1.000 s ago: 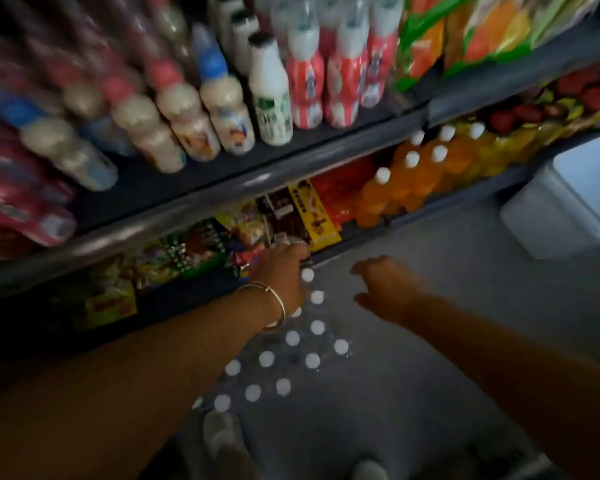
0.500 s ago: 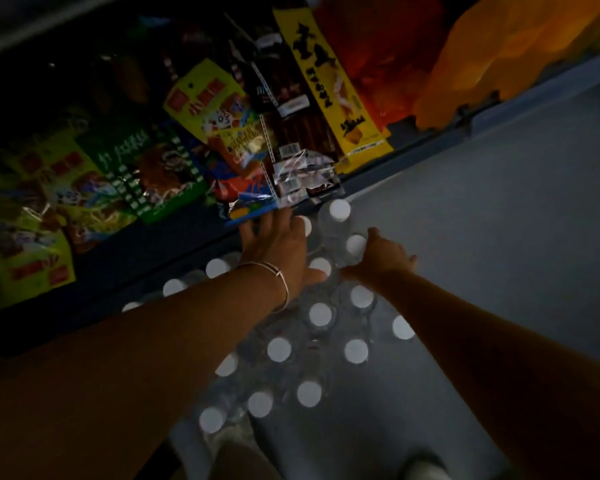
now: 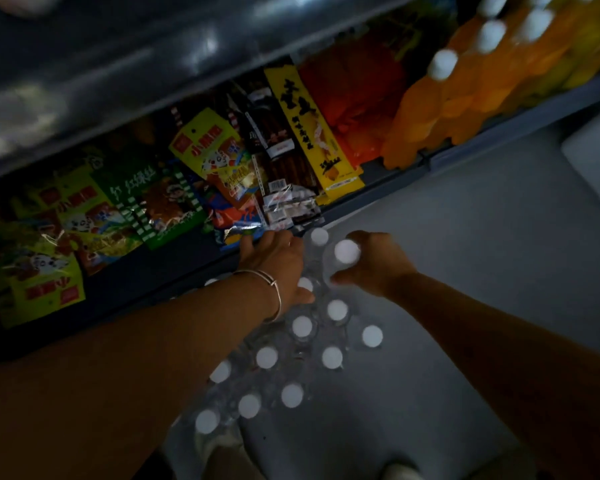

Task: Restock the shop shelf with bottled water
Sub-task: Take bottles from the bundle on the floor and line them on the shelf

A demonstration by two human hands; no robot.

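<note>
Two hands | right hand grips round-capped bottle | left hand flat on pack

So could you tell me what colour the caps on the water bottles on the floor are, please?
White: the caps show plainly in the head view.

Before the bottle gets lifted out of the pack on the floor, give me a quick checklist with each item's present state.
1. Right hand curled round one water bottle near its cap: ok.
2. Left hand on the pack of water bottles to steady it: ok.
3. Plastic wrap torn open around the gripped bottle: cannot tell, too dim.
4. Free slot for water on the bottom shelf: not ok; only snack packets and orange drink bottles show.
5. Floor beside the pack free of obstacles: ok.
</note>
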